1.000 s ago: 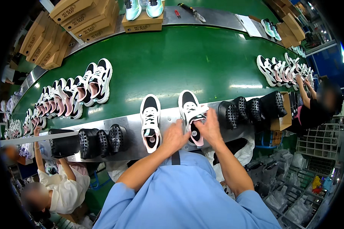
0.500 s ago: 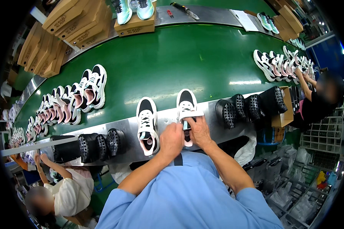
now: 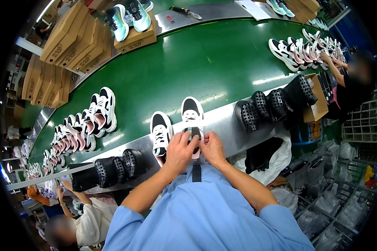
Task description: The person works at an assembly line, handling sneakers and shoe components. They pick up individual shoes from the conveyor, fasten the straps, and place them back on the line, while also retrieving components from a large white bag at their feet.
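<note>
Right hand (image 3: 213, 149) shifted to edge of shoe (image 3: 192, 109); left hand (image 3: 181, 151) atop.

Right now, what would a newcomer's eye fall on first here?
The broad green belt across the middle comes first. At its near edge, the person's left hand and right hand are on a black-and-white sneaker. At upper left, brown cardboard shoeboxes stand stacked.

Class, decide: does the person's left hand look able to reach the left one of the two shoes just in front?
Probably yes: the left hand is right beside the left shoe, with nothing visible between them, though its fingers are occupied at the right shoe.
</note>
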A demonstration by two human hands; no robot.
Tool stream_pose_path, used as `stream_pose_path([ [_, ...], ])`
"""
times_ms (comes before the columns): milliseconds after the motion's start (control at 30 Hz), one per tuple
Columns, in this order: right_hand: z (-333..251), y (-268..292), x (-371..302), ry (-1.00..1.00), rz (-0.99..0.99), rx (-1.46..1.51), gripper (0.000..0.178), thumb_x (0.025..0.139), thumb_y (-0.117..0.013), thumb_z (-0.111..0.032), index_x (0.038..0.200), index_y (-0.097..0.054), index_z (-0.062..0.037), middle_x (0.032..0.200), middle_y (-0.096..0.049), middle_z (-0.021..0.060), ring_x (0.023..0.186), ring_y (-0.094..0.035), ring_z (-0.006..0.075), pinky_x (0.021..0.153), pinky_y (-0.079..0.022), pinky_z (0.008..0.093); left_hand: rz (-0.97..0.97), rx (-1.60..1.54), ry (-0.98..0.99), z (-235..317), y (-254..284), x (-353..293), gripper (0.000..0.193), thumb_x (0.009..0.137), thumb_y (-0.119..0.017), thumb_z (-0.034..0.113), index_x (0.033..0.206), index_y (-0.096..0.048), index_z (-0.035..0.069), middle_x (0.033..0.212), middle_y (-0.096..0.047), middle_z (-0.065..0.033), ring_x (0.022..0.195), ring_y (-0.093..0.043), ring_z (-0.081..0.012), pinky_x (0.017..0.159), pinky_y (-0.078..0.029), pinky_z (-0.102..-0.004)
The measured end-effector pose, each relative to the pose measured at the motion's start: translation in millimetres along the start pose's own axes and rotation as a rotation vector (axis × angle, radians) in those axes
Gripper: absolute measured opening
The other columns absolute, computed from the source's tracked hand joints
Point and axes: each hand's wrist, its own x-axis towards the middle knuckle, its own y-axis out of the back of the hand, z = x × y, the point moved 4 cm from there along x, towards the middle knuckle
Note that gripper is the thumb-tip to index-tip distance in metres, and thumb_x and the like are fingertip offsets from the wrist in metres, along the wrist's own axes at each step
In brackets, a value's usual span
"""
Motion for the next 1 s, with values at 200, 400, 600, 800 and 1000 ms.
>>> stream_pose_path([
  [200,1.2,-35.2,-15.3,0.057,-0.034,0.068,0.037,0.087,-0.08,-0.022,0.104,-0.058,0.0024,0.1,-0.064,0.023,0.09,-0.064,0.0419,0.08,-0.052,0.0495,-0.035,-0.119,0.59,-6.8,-21.6,-29.9,0.035,0.09,-0.075,0.032,0.084,-0.073,-0.002,0.082,-0.068,-0.0219,0.083,-0.061,-0.0407,0.076,-0.048,-0.051],
  [400,8.0,-41.6,-13.7,0.039,-0.122,0.204,0.033,0.09,-0.075,-0.02,0.106,-0.059,0.0034,0.097,-0.067,0.0203,0.086,-0.069,0.0321,0.078,-0.056,0.0428,0.027,-0.185,0.785,-19.3,-34.5,-28.5,0.039,0.091,-0.074,0.031,0.073,-0.072,-0.004,0.074,-0.067,-0.0248,0.079,-0.063,-0.0417,0.073,-0.047,-0.0537],
  [600,23.6,-20.4,-2.2,-0.346,-0.449,0.741,0.026,0.096,-0.06,-0.005,0.121,-0.06,0.004,0.112,-0.069,0.016,0.102,-0.07,0.0242,0.088,-0.06,0.0365,-0.042,-0.213,0.711,-25.6,-42.3,-41.4,0.038,0.09,-0.074,0.032,0.072,-0.073,-0.002,0.075,-0.069,-0.023,0.08,-0.064,-0.0402,0.074,-0.043,-0.0516],
  [800,10.8,-10.0,7.8,-0.36,-0.502,0.772,0.032,0.102,-0.052,-0.019,0.121,-0.059,0.0045,0.112,-0.068,0.0171,0.104,-0.07,0.0275,0.089,-0.061,0.0398,-0.017,-0.18,0.606,-20.4,-41.4,-36.6,0.036,0.091,-0.072,0.031,0.076,-0.074,-0.001,0.076,-0.069,-0.0202,0.08,-0.064,-0.0389,0.076,-0.041,-0.0489],
  [1000,-34.4,30.5,33.1,-0.296,-0.339,0.694,0.032,0.104,-0.059,-0.031,0.102,-0.067,-0.0004,0.089,-0.065,0.0055,0.079,-0.063,0.0161,0.065,-0.052,0.0311,-0.035,-0.38,0.862,-29.9,-34.2,-35.8,0.037,0.095,-0.07,0.033,0.08,-0.074,-0.001,0.072,-0.07,-0.0204,0.07,-0.067,-0.0374,0.071,-0.047,-0.0485],
])
